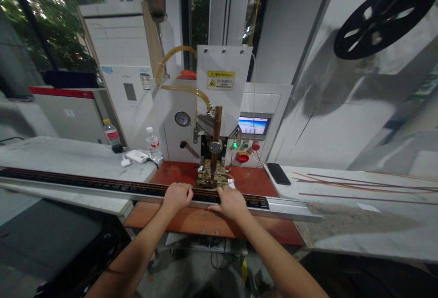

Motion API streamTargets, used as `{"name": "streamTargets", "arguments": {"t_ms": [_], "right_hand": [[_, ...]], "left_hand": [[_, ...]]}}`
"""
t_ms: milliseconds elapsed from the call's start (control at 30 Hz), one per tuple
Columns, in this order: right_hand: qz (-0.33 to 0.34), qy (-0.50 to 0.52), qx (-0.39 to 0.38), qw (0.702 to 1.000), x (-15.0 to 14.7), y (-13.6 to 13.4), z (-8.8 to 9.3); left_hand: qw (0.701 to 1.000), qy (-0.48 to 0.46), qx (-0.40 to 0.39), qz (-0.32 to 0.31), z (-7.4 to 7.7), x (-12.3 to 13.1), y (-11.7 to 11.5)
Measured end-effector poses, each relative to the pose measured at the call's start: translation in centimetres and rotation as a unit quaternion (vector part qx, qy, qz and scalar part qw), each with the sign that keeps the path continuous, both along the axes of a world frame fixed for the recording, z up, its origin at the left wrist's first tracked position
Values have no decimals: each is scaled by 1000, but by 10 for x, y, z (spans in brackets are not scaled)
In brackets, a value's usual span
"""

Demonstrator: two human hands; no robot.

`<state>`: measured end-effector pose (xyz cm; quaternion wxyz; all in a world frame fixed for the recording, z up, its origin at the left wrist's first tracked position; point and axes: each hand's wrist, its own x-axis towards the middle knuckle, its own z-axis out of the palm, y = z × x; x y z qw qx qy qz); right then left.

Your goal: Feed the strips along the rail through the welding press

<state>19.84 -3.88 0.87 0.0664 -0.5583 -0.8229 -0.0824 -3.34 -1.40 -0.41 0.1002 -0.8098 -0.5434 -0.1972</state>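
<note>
A long black strip with copper-coloured lines along it lies in a silver metal rail that runs across the front of a white machine. My left hand is closed around the strip, left of the machine's head. To its right, my right hand grips the strip too, with its fingers over the far side and its thumb along the near side. Just behind both hands stands the brass-coloured fixture, below a vertical copper rod. Parts of the strip are hidden under my hands.
Thin copper-coloured rods and a black phone lie on the right table. On the left stand a water bottle, a cola bottle and a white charger. A red knob and a screen are on the machine.
</note>
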Motion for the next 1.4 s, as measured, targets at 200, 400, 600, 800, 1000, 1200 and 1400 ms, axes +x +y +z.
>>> {"name": "streamTargets", "arguments": {"t_ms": [200, 400, 600, 800, 1000, 1200, 1400], "right_hand": [[13, 8, -5, 1000, 0, 2, 5], [-15, 2, 3, 1000, -3, 1, -2], [-3, 2, 6, 1000, -6, 2, 3], [10, 5, 3, 1000, -21, 5, 2], [13, 24, 28, 999, -26, 4, -3], [29, 23, 19, 999, -40, 3, -5], [23, 32, 33, 999, -48, 3, -7]], "left_hand": [[1000, 9, 0, -2, 2, -1, 0], [1000, 11, 0, -3, 3, 0, -1], [999, 28, -14, 18, 9, 7, 0], [999, 12, -31, -5, 9, 36, -3], [1000, 9, 3, -1, -3, 44, -4], [1000, -2, 0, 3, -4, 42, -3], [1000, 2, 11, 5, -2, 43, -5]]}}
